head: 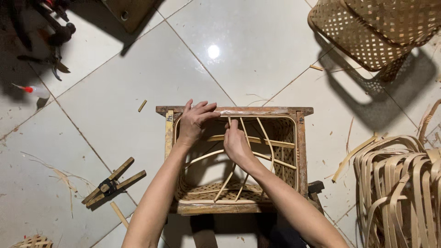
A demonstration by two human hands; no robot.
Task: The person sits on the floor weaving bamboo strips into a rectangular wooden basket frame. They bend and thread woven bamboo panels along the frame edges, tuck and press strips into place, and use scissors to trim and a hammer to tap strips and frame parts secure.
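A wooden rectangular frame [302,151] stands on the tiled floor with a half-woven bamboo basket [285,138] set inside it. Thin bamboo strips [264,142] cross the basket's open top. My left hand [195,121] rests on the frame's far rail, fingers laid flat along it. My right hand [236,142] sits just right of it, pinching the top ends of the upright strips near the far rim. Both forearms reach in from the bottom edge.
A finished woven basket [372,27] stands at the top right. A pile of loose bamboo strips [399,183] lies at the right. A bamboo clamp [112,181] lies left of the frame. Pliers [53,62], a small bottle [36,91] and dark tools are at top left.
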